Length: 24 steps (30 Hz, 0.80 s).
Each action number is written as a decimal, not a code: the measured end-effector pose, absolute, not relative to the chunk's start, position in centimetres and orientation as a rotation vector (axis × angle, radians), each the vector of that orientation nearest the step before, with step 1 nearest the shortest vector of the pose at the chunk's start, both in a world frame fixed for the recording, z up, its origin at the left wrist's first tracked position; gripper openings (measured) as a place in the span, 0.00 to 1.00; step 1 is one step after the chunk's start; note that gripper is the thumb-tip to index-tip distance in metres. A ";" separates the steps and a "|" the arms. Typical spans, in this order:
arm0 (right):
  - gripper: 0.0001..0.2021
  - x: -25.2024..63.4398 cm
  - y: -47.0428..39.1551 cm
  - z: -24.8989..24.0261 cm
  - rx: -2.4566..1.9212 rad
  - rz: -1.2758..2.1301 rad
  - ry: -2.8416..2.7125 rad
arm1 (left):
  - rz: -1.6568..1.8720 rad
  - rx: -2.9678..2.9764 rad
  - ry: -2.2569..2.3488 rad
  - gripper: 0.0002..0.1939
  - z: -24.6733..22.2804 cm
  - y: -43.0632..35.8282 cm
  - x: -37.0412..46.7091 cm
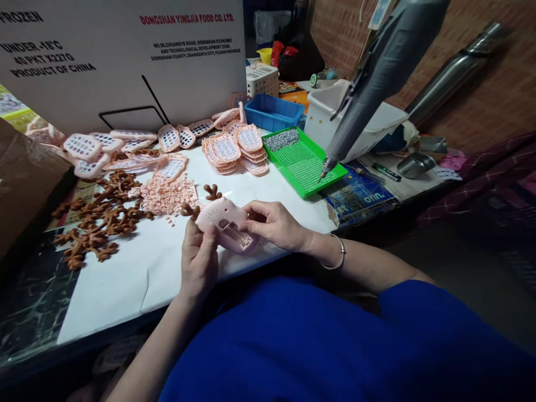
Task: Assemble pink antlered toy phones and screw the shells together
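Between my two hands is a pink plastic toy shell (pixel 221 219) with brown antlers (pixel 213 192), held above the front of the table. Its back faces up, showing speaker holes and an uncovered battery compartment. My left hand (pixel 199 258) grips the antler end, thumb on the shell. My right hand (pixel 276 224) pinches the other end with thumb and fingers. Left of the shell lie a heap of small pink parts (pixel 167 195) and a pile of loose brown antlers (pixel 104 218). Behind them are stacked pink keypad panels (pixel 228 148).
An electric screwdriver (pixel 364 95) hangs at the right, its tip over a green tray (pixel 310 173) of small screws. Behind stand a blue bin (pixel 274 111) and a white bin (pixel 322 106). A large white carton (pixel 121 61) walls off the back left.
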State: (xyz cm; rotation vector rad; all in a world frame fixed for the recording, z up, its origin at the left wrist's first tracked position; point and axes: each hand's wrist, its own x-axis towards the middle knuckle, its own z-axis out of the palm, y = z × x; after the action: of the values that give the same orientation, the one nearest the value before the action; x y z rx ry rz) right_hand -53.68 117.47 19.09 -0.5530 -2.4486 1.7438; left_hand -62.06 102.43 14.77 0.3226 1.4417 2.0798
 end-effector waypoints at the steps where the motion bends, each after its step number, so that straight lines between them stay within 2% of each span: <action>1: 0.13 -53.7 117.5 18.9 -0.587 1.838 -2.374 | 2.068 0.289 1.386 0.23 15.0 102.7 -62.0; 5: 0.16 -53.6 117.5 18.1 -0.556 2.099 -2.215 | 2.088 0.231 1.351 0.21 15.3 103.3 -61.5; 9: 0.17 -53.4 116.6 17.3 -0.643 2.045 -2.187 | 2.175 0.255 1.411 0.18 15.3 103.4 -61.3; 19: 0.23 -53.2 115.8 17.1 -0.680 2.380 -1.960 | 2.087 -0.019 1.190 0.22 15.2 103.5 -62.9; 24: 0.28 -54.1 115.3 16.6 -0.702 2.537 -1.747 | 2.188 -0.077 1.105 0.22 15.5 104.6 -63.2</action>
State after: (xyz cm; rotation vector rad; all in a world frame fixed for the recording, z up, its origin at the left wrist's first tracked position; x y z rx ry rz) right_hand -54.06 115.29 16.65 -0.7022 -1.7471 2.5365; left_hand -63.15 104.65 15.52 -0.0769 1.1048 2.1878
